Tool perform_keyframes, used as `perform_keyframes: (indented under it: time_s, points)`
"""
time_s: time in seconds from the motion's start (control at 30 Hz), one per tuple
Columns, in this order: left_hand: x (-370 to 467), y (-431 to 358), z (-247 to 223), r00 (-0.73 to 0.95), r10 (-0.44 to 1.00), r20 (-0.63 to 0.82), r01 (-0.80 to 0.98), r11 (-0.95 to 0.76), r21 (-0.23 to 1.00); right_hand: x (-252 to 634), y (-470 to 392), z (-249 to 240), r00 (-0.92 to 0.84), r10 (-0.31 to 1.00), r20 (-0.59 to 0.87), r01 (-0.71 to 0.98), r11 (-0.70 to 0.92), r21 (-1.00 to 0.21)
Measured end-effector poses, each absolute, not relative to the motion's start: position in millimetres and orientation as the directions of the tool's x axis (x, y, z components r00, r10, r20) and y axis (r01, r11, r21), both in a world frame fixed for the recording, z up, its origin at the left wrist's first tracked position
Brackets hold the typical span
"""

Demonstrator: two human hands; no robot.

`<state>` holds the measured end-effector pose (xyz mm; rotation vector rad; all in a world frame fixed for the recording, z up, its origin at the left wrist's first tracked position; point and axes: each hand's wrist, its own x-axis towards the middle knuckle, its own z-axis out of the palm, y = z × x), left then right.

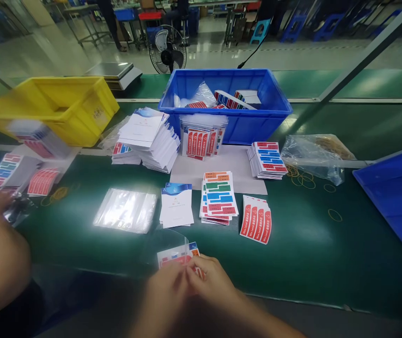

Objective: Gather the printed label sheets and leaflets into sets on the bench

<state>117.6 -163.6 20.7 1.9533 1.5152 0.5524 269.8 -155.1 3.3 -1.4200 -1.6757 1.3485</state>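
At the near edge of the bench, my right hand [215, 277] is closed on a small set of printed label sheets [194, 249], with red, blue and orange print showing. My left hand [167, 284], blurred, is closed beside it on a clear plastic bag [167, 239] that overlaps the sheets; how far the sheets sit inside it I cannot tell. Just beyond lie a pile of flat clear bags [125, 211], white booklets with a blue top [176, 206], multicoloured label sheets [220, 197] and red level labels [256, 219].
A blue bin [225, 126] holds bagged sheets, with filled bags [203, 138] leaning against it. Booklet stacks [144, 134], a yellow bin [91, 112] and rubber bands [303, 178] lie around. A co-worker's arm [0, 258] works at the left; another blue bin [398, 197] stands right.
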Motion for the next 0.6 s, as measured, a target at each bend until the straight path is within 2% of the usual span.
perform_keyframes:
  time_s: [0.13, 0.23, 0.3, 0.47, 0.6]
  points:
    - [116.8, -168.3, 16.4, 0.223, 0.963, 0.151, 0.783, -0.269, 0.561, 267.1, -158.5, -1.8, -0.302, 0.937, -0.175, 0.392, -0.045, -0.919]
    - [108.4, -170.4, 15.7, 0.095, 0.977, 0.193, 0.871, -0.176, 0.459, 267.6, -161.0, -3.9, -0.291, 0.94, -0.178, 0.407, -0.046, -0.912]
    - [103.4, -170.6, 19.7, 0.082, 0.975, 0.206, 0.892, -0.164, 0.42, 270.0, -160.5, -1.4, -0.291, 0.942, -0.165, 0.412, -0.032, -0.91]
    - [110.8, -169.4, 36.3, 0.312, 0.927, 0.209, 0.791, -0.375, 0.483, 277.2, -150.0, 15.6, -0.293, 0.948, -0.125, 0.42, 0.01, -0.908]
    - [122.5, -165.6, 40.0, 0.323, 0.932, 0.163, 0.746, -0.357, 0.562, 276.5, -144.5, 20.9, -0.335, 0.934, -0.123, 0.466, 0.051, -0.883]
